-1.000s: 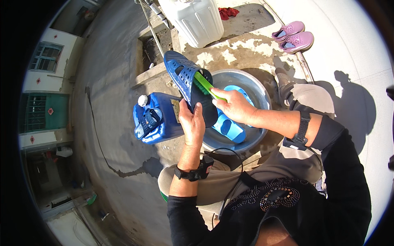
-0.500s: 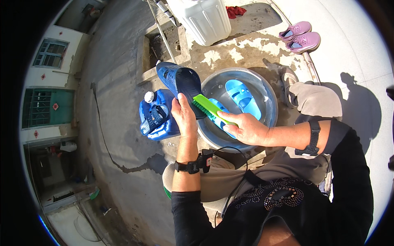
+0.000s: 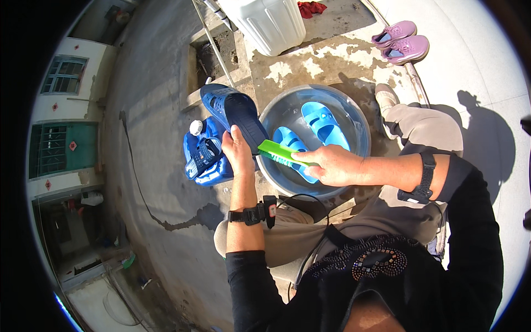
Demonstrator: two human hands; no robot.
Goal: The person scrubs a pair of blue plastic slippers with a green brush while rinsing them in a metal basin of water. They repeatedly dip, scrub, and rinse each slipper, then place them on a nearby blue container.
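My left hand (image 3: 239, 152) grips a dark blue slipper (image 3: 234, 113) by its heel and holds it out over the ground to the left of a grey basin (image 3: 360, 127). My right hand (image 3: 327, 164) holds a green scrubbing brush (image 3: 279, 152), whose head lies against the slipper's sole near my left fingers. Two light blue sandals (image 3: 321, 124) float in the water inside the basin. A blue jug with a white cap (image 3: 200, 157) stands just under the slipper, beside the basin.
A white plastic container (image 3: 271, 22) stands at the top, past the wet concrete. A pair of pink shoes (image 3: 401, 41) lies at the upper right. A square drain pit (image 3: 213, 58) opens behind the slipper. My knees and one shoe (image 3: 385, 98) flank the basin.
The slipper and brush have shifted left, away from over the basin, uncovering both light blue sandals. The brush now sits lower, near the slipper's heel.
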